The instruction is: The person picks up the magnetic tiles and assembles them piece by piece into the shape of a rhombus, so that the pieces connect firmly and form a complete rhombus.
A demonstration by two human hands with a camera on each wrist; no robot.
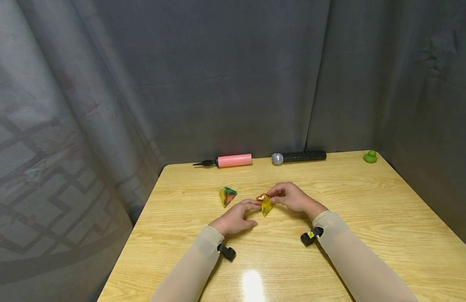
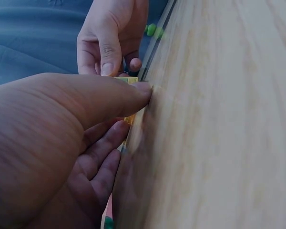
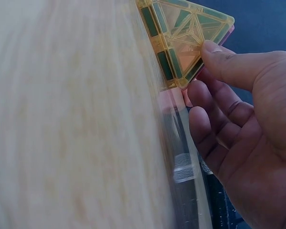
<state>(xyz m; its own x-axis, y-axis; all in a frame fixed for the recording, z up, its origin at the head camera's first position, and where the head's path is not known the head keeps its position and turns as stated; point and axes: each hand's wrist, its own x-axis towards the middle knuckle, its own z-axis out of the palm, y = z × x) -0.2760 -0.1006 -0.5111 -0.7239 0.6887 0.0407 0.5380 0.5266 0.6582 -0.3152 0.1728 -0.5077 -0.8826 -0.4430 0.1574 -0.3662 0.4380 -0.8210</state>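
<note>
Near the table's middle, a see-through yellow triangular magnetic tile stands joined to an orange tile behind it. My right hand pinches the yellow tile's right edge; in the right wrist view the thumb lies on the tile's face, fingers bent behind. From the left, my left hand reaches in with nearly straight fingers whose tips touch the tiles' left side. Its thumb is held apart, nearer me. Left of the tiles sits a small pyramid of yellow, green and red magnetic tiles, touched by neither hand.
Along the back edge of the wooden table lie a pink balloon pump with a black nozzle and a black microphone with a silver head. A green toy sits at the far right corner. Grey curtains hang behind.
</note>
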